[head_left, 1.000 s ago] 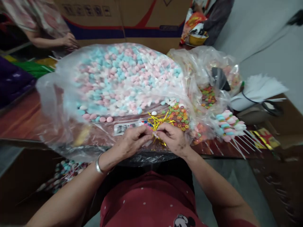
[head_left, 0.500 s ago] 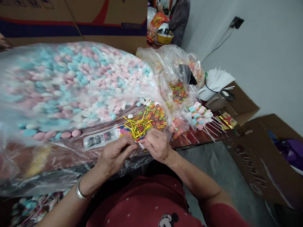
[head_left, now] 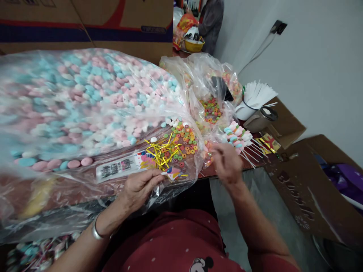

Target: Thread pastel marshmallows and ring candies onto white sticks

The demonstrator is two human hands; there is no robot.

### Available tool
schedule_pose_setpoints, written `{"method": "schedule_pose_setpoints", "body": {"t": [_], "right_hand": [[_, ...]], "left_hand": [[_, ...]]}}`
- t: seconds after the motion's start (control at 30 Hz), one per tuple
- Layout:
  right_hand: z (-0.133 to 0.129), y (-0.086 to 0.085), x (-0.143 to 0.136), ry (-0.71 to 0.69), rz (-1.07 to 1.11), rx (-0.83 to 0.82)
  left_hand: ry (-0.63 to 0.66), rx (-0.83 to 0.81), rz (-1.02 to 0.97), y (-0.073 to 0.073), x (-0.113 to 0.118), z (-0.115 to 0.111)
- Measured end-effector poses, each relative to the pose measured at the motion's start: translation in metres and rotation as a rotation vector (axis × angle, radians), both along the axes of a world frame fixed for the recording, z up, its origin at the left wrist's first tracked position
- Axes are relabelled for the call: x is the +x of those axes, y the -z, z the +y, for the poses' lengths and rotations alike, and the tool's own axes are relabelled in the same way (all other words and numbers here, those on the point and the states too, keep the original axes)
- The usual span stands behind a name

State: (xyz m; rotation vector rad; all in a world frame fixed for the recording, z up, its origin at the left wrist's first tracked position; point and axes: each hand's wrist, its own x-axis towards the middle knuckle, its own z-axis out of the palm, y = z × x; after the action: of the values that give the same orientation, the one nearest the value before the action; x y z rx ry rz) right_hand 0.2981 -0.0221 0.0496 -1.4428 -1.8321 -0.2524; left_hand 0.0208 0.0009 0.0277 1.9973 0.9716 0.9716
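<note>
My left hand (head_left: 141,187) pinches the edge of a small printed plastic bag (head_left: 172,173), white with blue, red and yellow patches. My right hand (head_left: 229,164) is away to the right, blurred, beside the marshmallow skewers (head_left: 238,135); whether its fingers hold anything does not show. Gold twist ties (head_left: 162,153) lie in a loose heap just beyond the bag. Around them are scattered small ring candies (head_left: 187,138) in orange, green and red. Flat on the table left of the ties is a stack of printed bags (head_left: 113,170).
A huge clear sack of pink, blue and white marshmallows (head_left: 93,94) fills the left. Behind it stands a cardboard box (head_left: 119,22). Clear bags of ring candies (head_left: 211,107), a cup of white sticks (head_left: 246,110) and a lidded mug (head_left: 262,118) stand right. Someone in dark clothing (head_left: 212,26) is at the back.
My right hand has left the small bag and moved right, towards the marshmallow skewers. My left hand keeps the bag, which now shows more fully.
</note>
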Motion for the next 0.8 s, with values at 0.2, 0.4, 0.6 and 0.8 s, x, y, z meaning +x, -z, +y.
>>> {"method": "schedule_pose_setpoints", "body": {"t": [0.2,0.4,0.6,0.8], "right_hand": [[-0.013,0.022,0.099,0.584,-0.475,-0.304],[-0.016,0.027,0.113,0.629,-0.478,-0.205],[-0.012,-0.008,0.071,0.053,-0.165,0.145],[0.001,-0.028,0.018,-0.38,-0.271,0.041]], "left_hand": [[0.009,-0.008,0.01,0.005,-0.01,0.003],[-0.026,-0.128,0.021,0.003,-0.014,0.004],[-0.023,-0.152,-0.005,0.005,-0.029,0.006],[0.078,-0.287,-0.016,0.003,-0.038,0.003]]}}
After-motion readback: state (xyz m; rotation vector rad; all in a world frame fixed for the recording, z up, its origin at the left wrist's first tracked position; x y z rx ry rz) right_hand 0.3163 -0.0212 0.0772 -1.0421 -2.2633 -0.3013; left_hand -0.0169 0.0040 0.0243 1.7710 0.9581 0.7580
